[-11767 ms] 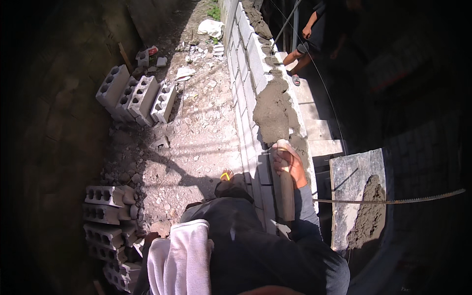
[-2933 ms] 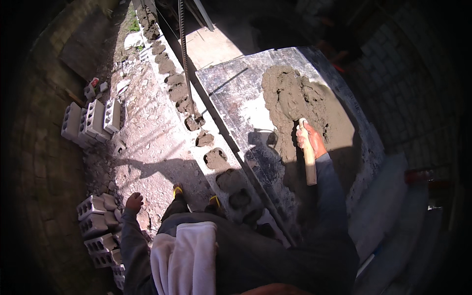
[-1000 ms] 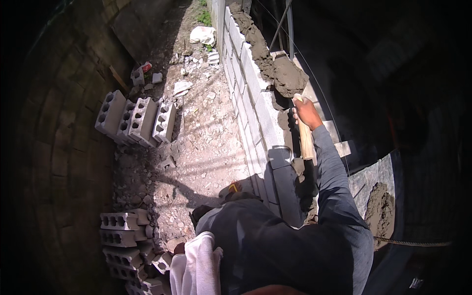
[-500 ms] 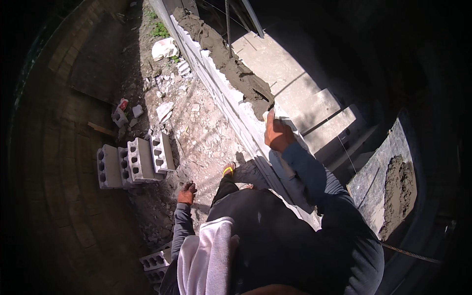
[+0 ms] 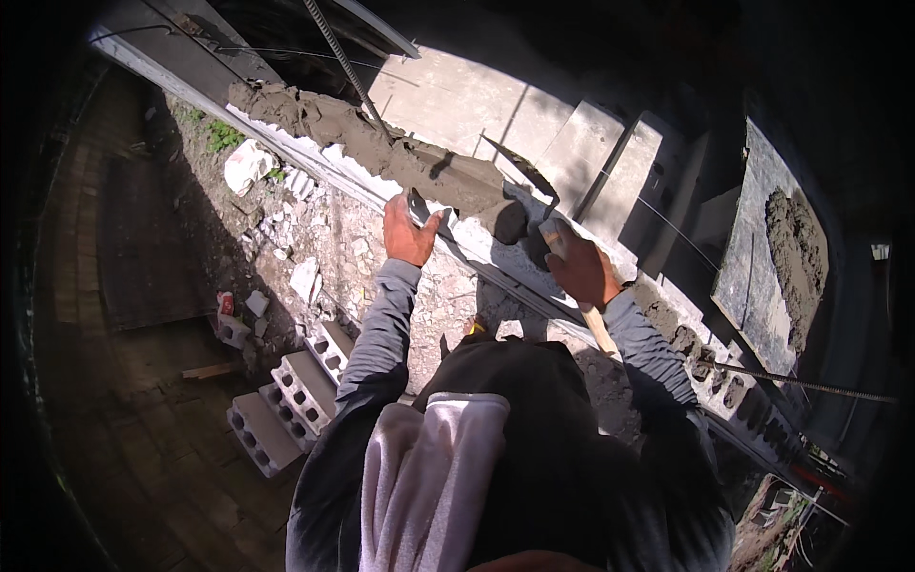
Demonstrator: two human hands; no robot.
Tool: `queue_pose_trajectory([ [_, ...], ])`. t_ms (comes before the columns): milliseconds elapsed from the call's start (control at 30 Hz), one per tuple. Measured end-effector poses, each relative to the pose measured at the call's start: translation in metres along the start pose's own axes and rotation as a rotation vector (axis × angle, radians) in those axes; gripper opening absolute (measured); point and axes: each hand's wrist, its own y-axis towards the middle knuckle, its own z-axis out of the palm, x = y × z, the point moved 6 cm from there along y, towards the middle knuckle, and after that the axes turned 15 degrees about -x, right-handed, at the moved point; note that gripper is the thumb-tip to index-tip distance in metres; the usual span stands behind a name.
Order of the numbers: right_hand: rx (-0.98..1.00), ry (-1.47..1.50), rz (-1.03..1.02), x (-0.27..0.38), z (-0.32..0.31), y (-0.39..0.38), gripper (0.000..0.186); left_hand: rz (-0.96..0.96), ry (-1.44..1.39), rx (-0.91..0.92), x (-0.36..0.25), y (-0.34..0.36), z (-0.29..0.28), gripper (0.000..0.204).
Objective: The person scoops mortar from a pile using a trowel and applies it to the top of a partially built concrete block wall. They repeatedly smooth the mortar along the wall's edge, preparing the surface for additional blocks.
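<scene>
Directions are taken from the middle of the view. A concrete block wall [image 5: 486, 246] is seen stretched from 10 o'clock to 4 o'clock. Beyond it, between 12 and 1 o'clock, concrete steps [image 5: 477, 86] are lit by the sun. Near 3 o'clock a mortar board [image 5: 748, 248] is set beside the wall, with a heap of mortar [image 5: 796, 248] borne on it. The wall's upper-left stretch is topped by a rough mortar bed [image 5: 334, 124]. Hollow concrete blocks [image 5: 305, 381] are grouped on the ground at 8 o'clock. A pale towel [image 5: 434, 458] is draped over the person's front at 6 o'clock. At 11 o'clock a ribbed steel bar [image 5: 343, 62] is seen rising from the mortar bed. The trowel [image 5: 599, 329] is held over the wall; its dark blade [image 5: 519, 167] is tilted at 1 o'clock, and its wooden handle is pointed toward 4 o'clock. That handle is grasped in the curled fingers of the right hand [image 5: 583, 269], near 3 o'clock. The left hand [image 5: 410, 234] is placed at the wall's near edge, toward 11 o'clock, its thumb and fingers parted; whether anything is pinched between them cannot be told.
</scene>
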Motion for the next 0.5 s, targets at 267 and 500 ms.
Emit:
queue_pose_trajectory([
  [267,-0.062,-0.168,-0.256,0.013,0.01,-0.036,0.072,0.097,0.044,0.088,-0.021,-0.005,0.019,0.082],
  [500,0.068,-0.458,-0.171,0.015,-0.013,-0.085,0.083,0.128,0.02,0.088,-0.024,-0.013,0.027,0.079],
])
